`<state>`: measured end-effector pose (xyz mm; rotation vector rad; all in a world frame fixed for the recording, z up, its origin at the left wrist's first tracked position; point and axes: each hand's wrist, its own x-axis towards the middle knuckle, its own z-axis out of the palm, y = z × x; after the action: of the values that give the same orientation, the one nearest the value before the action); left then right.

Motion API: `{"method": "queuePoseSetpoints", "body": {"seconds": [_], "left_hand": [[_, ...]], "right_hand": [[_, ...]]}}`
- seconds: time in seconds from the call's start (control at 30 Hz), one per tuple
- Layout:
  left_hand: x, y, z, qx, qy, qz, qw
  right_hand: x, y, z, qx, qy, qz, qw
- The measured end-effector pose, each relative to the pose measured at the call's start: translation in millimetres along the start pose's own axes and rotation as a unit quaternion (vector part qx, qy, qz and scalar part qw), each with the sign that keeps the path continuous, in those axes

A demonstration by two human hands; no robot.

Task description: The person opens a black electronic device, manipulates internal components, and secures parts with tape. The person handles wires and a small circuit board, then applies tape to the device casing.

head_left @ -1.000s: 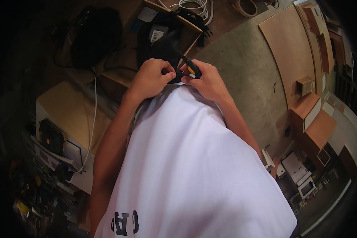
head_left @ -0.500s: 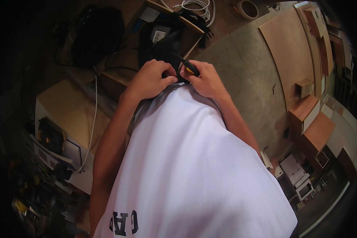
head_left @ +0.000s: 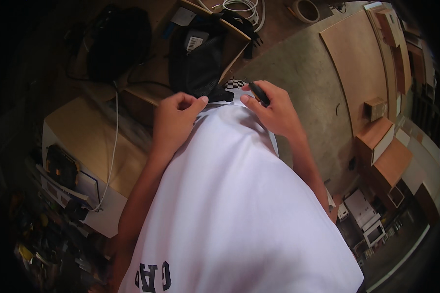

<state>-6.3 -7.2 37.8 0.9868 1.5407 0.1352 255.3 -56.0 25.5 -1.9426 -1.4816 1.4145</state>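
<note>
In my right hand (head_left: 278, 108) is a hand tool (head_left: 259, 94) with a black handle. Its fingers wrap the handle; its working end is hidden. My left hand (head_left: 175, 119) is closed in a pinch, thumb against fingers, at the near edge of a black mesh bag (head_left: 200, 73). That edge lies against my white shirt (head_left: 225, 161). A small gap separates the right hand from the bag. Between the hands a black-and-white checkered cloth (head_left: 235, 84) shows. A dark grey piece with a white label (head_left: 194, 44) lies on the bag.
The bag leans in an open wooden box (head_left: 239, 33). A coiled white cable (head_left: 239, 6) and a round container (head_left: 306, 10) are beyond it. Left stands a wooden-topped cabinet (head_left: 88, 124) with a white cord (head_left: 116, 127) across it. Wooden panels (head_left: 354, 63) lie on the right.
My hands have drawn apart: the right moved right and slightly nearer with the tool, the left slightly nearer. The bag's near end and the checkered cloth have come into sight.
</note>
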Motion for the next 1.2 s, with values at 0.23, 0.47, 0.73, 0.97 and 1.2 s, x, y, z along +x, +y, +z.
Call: {"method": "queuePoseSetpoints", "body": {"seconds": [0.23, 0.47, 0.73, 0.97, 1.2], "left_hand": [[15, -35, 11, -0.325, -0.114, -0.121, 0.931], [18, -16, 27, -0.284, -0.048, -0.083, 0.954], [24, -35, 32, -0.317, -0.069, -0.047, 0.945], [9, -21, 27, -0.244, 0.007, -0.084, 0.966], [-6, -21, 22, 0.147, 0.199, 0.247, 0.937]], "right_hand": [[36, 0, 41, 0.069, 0.022, -0.114, 0.991], [44, -5, 43, 0.121, -0.041, -0.03, 0.991], [45, 9, 55, 0.169, -0.035, 0.004, 0.985], [41, -1, 52, 0.162, -0.043, 0.023, 0.986], [39, 7, 47, 0.181, -0.016, 0.019, 0.983]]}}
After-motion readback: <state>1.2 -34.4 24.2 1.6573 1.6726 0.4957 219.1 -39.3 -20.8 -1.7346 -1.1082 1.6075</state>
